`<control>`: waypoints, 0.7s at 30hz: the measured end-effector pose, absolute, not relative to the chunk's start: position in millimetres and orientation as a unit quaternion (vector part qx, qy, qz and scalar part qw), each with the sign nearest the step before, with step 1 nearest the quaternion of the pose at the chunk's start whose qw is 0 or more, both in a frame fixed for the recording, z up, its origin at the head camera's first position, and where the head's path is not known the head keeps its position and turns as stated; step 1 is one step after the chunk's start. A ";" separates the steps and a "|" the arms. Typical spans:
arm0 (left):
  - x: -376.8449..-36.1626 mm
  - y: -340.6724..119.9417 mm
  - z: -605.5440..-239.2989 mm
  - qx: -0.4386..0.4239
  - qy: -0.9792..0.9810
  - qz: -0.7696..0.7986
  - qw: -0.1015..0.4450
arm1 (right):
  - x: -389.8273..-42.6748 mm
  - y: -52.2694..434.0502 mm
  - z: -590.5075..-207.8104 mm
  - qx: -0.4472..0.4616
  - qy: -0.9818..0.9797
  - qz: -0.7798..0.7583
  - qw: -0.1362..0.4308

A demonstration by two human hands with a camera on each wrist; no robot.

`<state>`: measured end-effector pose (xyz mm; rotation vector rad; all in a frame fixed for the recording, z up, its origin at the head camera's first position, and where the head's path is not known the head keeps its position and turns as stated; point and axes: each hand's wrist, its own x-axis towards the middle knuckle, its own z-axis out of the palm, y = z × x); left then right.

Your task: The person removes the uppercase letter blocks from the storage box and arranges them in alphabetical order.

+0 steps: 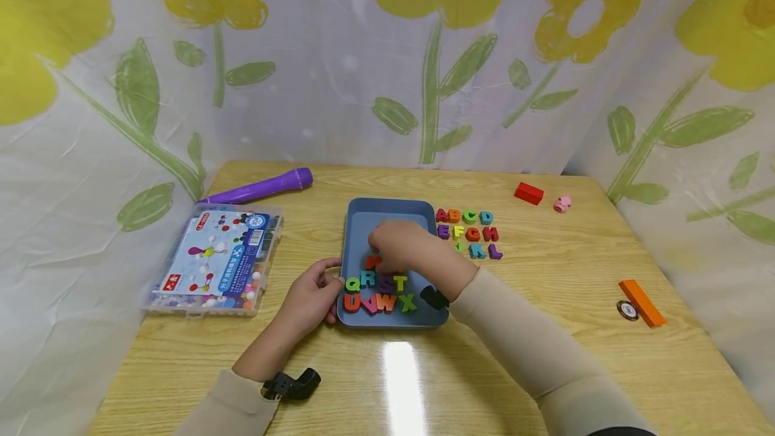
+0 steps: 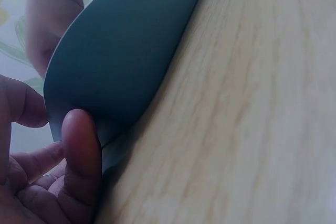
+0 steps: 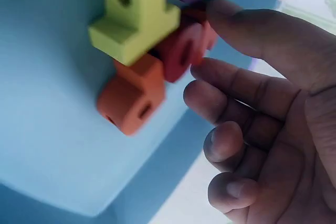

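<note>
Nearest the camera, a beige knit-looking right sleeve point(image 1: 527, 335) slants in over the surface point(image 1: 557, 268), leading to the right-hand grip point(image 1: 402, 245). Thumb and forefinger stand apart, flanking a red-orange solid letter block point(image 3: 208, 36), the other fingers loosely bent; whether they pinch it or merely touch, I cannot tell.

That letter lies right at those two fingertips, inside a shallow blue-grey rectangular tray point(image 1: 387, 204), far nearer the right hand than the left. Its own long axis is hidden by the fingers; the tray's runs away from the person. Crowded just beside it are a red letter block point(image 3: 176, 53), an orange letter block point(image 3: 134, 95) and a yellow-green T-shaped block point(image 3: 137, 9).

The left-hand grip point(image 1: 310, 295) holds the tray's left wall near the close corner, fingers curled about the edge. Closer to the person than the right fingertips, an orange U point(image 1: 352, 303) and a green X point(image 1: 408, 303) end the nearest row.

Right of the tray, bright letter blocks A to L form rows of four, the closest partly hidden by the right hand. Farther out are a clear plastic model-kit box point(image 1: 212, 254) on the left and an orange rectangular bar point(image 1: 643, 303) on the right.
</note>
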<state>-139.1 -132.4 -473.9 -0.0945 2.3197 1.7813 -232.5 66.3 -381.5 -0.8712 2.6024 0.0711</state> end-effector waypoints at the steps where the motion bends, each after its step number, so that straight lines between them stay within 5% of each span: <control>1: -138.9 -132.2 -473.8 -0.032 0.788 0.605 0.107 | -232.4 66.4 -383.3 -0.312 0.929 0.027 0.195; 12: -140.8 -131.3 -475.1 -0.029 0.791 0.602 0.104 | -238.8 79.3 -384.7 -0.297 0.935 -0.036 0.190; 21: -140.1 -130.9 -473.9 -0.033 0.797 0.594 0.108 | -225.1 160.3 -353.4 -0.268 0.952 -0.121 0.089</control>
